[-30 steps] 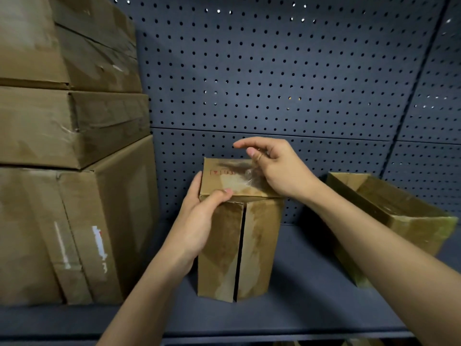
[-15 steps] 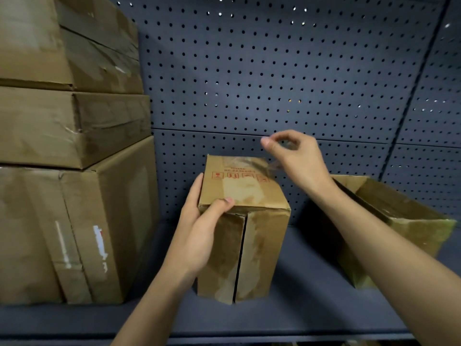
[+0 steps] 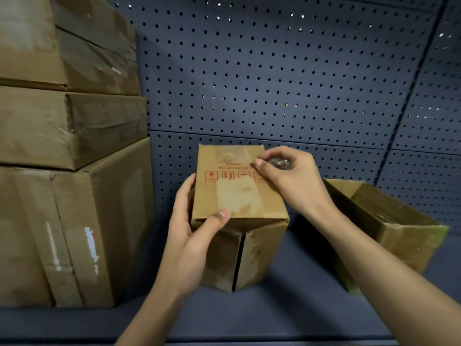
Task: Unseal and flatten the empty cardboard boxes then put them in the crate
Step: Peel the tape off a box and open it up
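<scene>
Left hand point(image 3: 189, 236) grips small box point(image 3: 239, 196) at 9 o'clock side; right hand point(image 3: 289, 176) closed on crumpled tape wad point(image 3: 279, 163) at 2 o'clock.

Stacked cartons point(image 3: 67, 151) walled off the shelf's left side. Small box point(image 3: 239, 216) stood mid-shelf, a narrow gap on its left filled by left hand point(image 3: 197, 236). Open box point(image 3: 389, 231) blocked the right. Bare shelf point(image 3: 287, 310) lay clear in front; pegboard point(image 3: 274, 78) closed the back.

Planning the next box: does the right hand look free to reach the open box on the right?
Probably not yet: the right hand holds wadded tape over the small box. The path to the open box looks clear.
</scene>
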A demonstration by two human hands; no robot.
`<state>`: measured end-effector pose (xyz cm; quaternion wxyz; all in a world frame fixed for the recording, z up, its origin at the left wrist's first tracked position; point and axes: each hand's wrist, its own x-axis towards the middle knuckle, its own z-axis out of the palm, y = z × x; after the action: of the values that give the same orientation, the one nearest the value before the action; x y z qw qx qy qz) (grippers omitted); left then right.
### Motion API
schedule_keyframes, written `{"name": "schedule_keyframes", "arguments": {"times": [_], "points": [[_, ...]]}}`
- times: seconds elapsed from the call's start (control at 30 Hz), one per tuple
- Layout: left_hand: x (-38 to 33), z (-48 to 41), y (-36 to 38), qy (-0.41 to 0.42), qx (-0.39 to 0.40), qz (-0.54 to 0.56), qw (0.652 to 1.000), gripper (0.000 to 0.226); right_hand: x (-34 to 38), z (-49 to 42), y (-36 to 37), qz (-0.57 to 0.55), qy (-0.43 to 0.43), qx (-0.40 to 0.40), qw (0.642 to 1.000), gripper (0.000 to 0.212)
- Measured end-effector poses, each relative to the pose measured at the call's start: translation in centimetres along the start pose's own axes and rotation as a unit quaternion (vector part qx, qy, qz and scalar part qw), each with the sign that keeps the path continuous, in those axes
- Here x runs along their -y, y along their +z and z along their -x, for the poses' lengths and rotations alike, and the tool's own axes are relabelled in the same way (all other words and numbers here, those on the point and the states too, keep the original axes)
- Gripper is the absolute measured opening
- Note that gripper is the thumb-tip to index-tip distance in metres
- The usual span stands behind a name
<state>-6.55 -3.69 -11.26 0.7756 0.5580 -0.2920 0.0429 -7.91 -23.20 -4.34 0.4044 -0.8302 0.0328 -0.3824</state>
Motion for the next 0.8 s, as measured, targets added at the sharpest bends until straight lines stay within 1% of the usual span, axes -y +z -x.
{"name": "schedule_keyframes", "arguments": {"times": [0.07, 0.13, 0.23, 0.3, 0.4, 0.43, 0.53, 0.6, 0.7, 0.8], "points": [[0.5, 0.1, -0.2, 0.031, 0.007, -0.008, 0.999, 0.075, 0.4, 0.0, 0.0, -0.013, -0.037, -0.018, 0.999, 0.009], [1.1, 0.2, -0.6, 0.054, 0.016, -0.011, 0.998, 0.082, 0.6, -0.2, 0.0, -0.036, -0.061, -0.045, 0.996, 0.014], [1.9, 0.5, -1.5, 0.068, 0.040, -0.024, 0.997, 0.088, -0.2, -0.4, -0.2, -0.116, -0.037, -0.062, 0.991, 0.018], [2.8, 0.7, -2.0, 0.072, 0.057, -0.040, 0.995, 0.090, -0.8, -0.3, -0.1, -0.131, -0.031, -0.059, 0.989, 0.020], [4.0, 1.2, -2.3, 0.070, 0.076, -0.059, 0.993, 0.095, -1.2, 0.4, 0.3, -0.151, -0.017, -0.033, 0.988, 0.021], [4.3, 1.5, -2.3, 0.069, 0.088, -0.063, 0.992, 0.098, -1.4, 0.6, 0.3, -0.144, -0.022, -0.030, 0.989, 0.021], [4.5, 2.1, -2.2, 0.065, 0.125, -0.062, 0.988, 0.102, -2.1, 1.1, 0.0, -0.063, -0.067, -0.052, 0.994, 0.023], [4.3, 1.9, -2.2, 0.055, 0.135, -0.042, 0.988, 0.104, -2.0, 1.6, -0.1, -0.062, -0.079, -0.070, 0.993, 0.028], [3.7, 0.6, -2.3, 0.025, 0.102, -0.045, 0.993, 0.110, -1.7, 2.2, -0.3, -0.048, -0.089, -0.077, 0.992, 0.038], [3.6, -1.3, -2.2, -0.004, 0.075, -0.070, 0.995, 0.116, -1.3, 2.3, -0.4, -0.048, -0.075, -0.066, 0.994, 0.048]]}}
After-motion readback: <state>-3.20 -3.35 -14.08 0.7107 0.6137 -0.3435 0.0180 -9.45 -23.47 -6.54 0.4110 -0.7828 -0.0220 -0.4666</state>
